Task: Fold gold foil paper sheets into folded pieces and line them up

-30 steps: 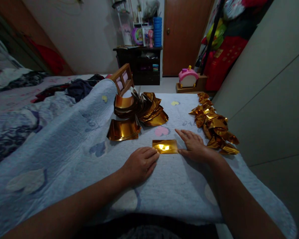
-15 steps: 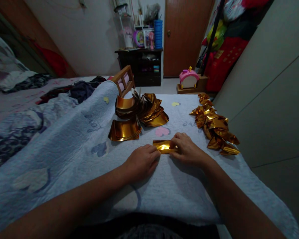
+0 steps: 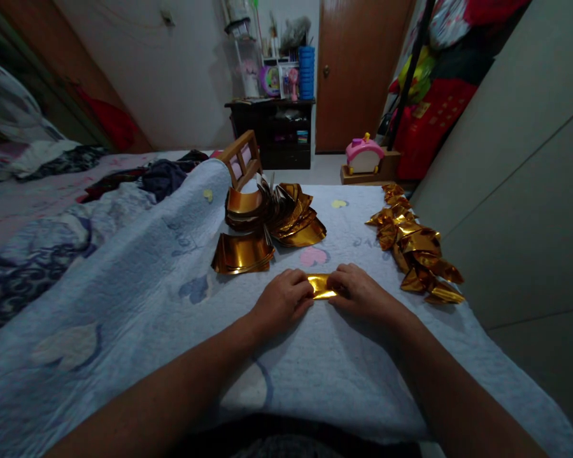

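Gold foil everywhere on the pale blue quilt [image 3: 138, 299]. Far left: rumpled clothes [image 3: 165, 175] on the bed. Next, a flat stack of gold sheets [image 3: 242, 253], with a fanned heap of curled gold sheets [image 3: 279, 213] just behind it. Left hand [image 3: 282, 302] sits knuckles up, fingers curled together, tips pressing the left end of a small folded gold sheet [image 3: 322, 285] lying flat on the quilt, centre front. Right hand [image 3: 358, 291] mirrors it, fingers bunched and pinching the right end; only the sheet's middle strip shows between them. Right of that, near the quilt edge: a row of finished folded gold pieces [image 3: 417, 251].

Risks, my read: the quilt is soft, so pressure may give a mushy, skewed crease. Foil is slick, so uneven push from either hand could slide the layers out of line. Dim light hides edge alignment.
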The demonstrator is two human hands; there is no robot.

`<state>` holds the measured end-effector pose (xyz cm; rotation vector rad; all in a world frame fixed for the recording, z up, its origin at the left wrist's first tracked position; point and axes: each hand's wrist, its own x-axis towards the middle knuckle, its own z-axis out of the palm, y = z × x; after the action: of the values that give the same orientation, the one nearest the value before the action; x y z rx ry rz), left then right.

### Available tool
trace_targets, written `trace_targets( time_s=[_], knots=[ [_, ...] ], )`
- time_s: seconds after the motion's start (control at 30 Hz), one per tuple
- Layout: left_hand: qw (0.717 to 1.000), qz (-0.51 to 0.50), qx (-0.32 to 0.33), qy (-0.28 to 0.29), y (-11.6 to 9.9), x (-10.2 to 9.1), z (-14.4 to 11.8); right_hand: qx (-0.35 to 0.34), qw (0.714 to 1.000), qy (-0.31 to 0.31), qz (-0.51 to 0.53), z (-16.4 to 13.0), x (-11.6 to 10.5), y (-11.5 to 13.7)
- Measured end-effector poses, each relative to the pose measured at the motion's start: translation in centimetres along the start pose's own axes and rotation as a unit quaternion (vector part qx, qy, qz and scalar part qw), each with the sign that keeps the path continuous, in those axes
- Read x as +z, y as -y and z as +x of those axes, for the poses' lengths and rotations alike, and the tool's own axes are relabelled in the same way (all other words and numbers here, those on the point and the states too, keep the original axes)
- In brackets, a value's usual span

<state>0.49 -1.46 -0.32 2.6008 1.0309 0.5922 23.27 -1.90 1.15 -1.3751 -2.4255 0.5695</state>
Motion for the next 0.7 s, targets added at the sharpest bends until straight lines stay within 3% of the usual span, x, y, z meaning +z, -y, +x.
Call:
trace_targets(
  time_s=[0.23,0.43,0.7],
  knots=[
    [0.997,-0.040,-0.024,-0.060,0.15,-0.26,0.01,0.002,1.000,-0.002,0.030,-0.04,-0.19,0.33],
    [0.992,-0.067,-0.050,-0.093,0.59,-0.09,-0.06,0.028,0.995,-0.097,0.001,-0.10,0.20,-0.21],
    [0.989,-0.115,-0.058,-0.072,0.81,0.22,-0.15,0.020,0.998,-0.059,-0.015,-0.04,-0.11,-0.19]
  ],
)
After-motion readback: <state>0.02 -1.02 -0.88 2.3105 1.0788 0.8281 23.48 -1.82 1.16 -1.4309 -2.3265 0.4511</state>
